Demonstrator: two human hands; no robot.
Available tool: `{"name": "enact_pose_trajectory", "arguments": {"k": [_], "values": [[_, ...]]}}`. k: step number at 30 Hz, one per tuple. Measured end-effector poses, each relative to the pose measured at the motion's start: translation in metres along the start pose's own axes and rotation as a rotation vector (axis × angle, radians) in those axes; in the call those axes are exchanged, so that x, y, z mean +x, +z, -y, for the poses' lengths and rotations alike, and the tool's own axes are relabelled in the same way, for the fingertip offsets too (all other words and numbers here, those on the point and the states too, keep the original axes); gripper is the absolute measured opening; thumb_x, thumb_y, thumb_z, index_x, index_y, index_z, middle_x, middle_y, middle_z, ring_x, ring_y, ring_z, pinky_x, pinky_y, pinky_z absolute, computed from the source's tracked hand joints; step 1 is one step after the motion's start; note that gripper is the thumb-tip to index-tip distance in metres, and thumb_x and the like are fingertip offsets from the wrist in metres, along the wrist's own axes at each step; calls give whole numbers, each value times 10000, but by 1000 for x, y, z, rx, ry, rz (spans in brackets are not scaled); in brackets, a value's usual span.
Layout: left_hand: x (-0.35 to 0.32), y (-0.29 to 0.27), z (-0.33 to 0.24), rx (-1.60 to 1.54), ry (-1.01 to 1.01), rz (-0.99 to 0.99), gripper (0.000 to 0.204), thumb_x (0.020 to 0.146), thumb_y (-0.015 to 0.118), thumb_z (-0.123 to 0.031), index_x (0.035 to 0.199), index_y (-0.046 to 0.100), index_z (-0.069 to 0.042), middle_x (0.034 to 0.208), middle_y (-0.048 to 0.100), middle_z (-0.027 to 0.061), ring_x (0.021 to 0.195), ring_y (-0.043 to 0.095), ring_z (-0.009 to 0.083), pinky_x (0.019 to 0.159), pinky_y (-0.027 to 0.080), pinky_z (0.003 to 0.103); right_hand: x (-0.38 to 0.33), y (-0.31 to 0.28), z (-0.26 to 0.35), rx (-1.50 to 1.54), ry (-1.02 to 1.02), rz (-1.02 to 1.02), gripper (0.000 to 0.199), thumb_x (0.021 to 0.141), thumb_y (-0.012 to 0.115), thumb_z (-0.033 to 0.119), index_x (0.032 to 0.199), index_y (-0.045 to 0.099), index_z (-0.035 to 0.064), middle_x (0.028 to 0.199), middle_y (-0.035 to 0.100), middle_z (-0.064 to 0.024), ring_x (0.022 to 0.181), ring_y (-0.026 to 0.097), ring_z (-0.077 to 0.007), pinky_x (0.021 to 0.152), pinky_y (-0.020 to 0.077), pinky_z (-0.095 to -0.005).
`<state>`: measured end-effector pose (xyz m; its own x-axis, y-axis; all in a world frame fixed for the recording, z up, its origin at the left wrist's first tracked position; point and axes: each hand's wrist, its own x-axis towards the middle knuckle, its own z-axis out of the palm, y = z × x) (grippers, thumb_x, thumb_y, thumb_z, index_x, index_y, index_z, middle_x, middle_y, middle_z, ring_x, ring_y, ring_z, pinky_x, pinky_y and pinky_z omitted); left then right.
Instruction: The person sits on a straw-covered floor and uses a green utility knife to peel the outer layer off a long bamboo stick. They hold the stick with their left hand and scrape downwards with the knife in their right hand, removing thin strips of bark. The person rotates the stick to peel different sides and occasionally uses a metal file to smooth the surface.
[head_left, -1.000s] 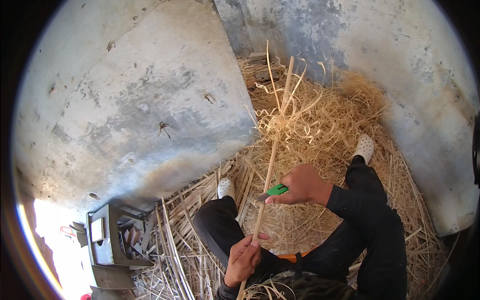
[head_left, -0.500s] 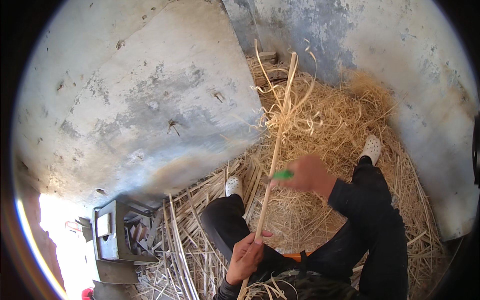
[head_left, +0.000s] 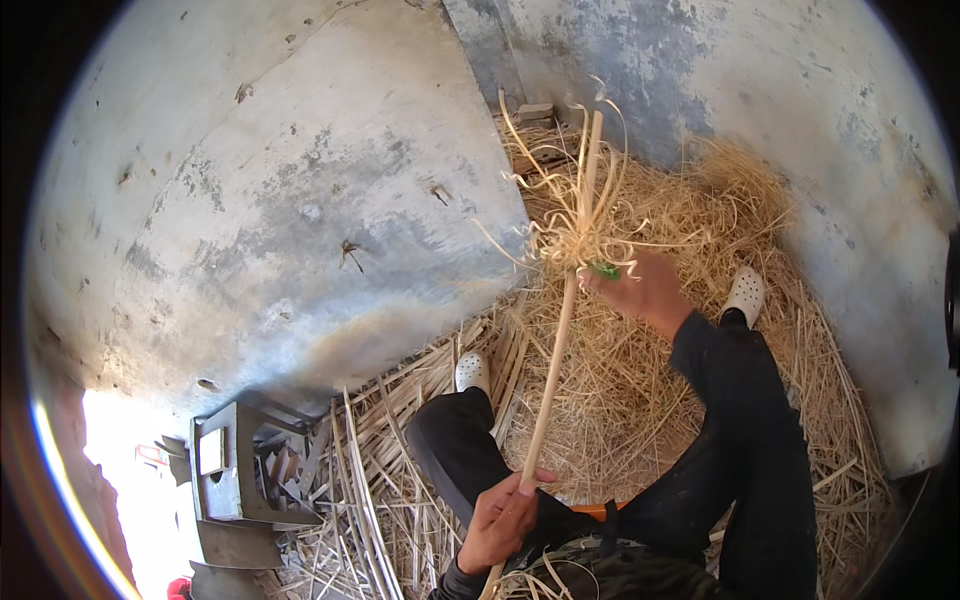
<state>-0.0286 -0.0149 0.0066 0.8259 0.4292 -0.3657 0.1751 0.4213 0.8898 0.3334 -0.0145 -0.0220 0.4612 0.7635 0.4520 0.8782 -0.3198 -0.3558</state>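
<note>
So the left hand [head_left: 500,522] is wrapped snugly round the low end of the stick [head_left: 550,385], thumb lying along it. The right hand [head_left: 648,294] is up by the curls [head_left: 572,246], closed on the green knife [head_left: 606,271]; shavings get in the way, so I can't tell if the blade's actually touching wood. Stick itself slants up from the lap between the legs, top end over the straw [head_left: 660,390], curls bunched partway along its upper half.
</note>
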Motion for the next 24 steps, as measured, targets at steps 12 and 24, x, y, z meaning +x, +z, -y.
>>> {"name": "enact_pose_trajectory", "arguments": {"k": [12, 24], "values": [[10, -10, 3, -147, 40, -26, 361, 1039, 397, -241, 1239, 507, 39, 558, 328, -65, 455, 296, 23, 438, 245, 188, -44, -12, 61, 30, -204, 243, 831, 766, 404, 850, 485, 557, 83, 367, 356, -27, 312, 369, -191, 353, 319, -371], [3, -3, -3, 17, 92, -88, 378, 1034, 413, -248, 1241, 520, 50, 568, 324, -86, 476, 274, 6, 447, 218, 188, -51, -9, 65, 100, -174, 322, 826, 796, 374, 834, 492, 546, 86, 386, 386, -32, 349, 430, -192, 366, 336, -384]]}}
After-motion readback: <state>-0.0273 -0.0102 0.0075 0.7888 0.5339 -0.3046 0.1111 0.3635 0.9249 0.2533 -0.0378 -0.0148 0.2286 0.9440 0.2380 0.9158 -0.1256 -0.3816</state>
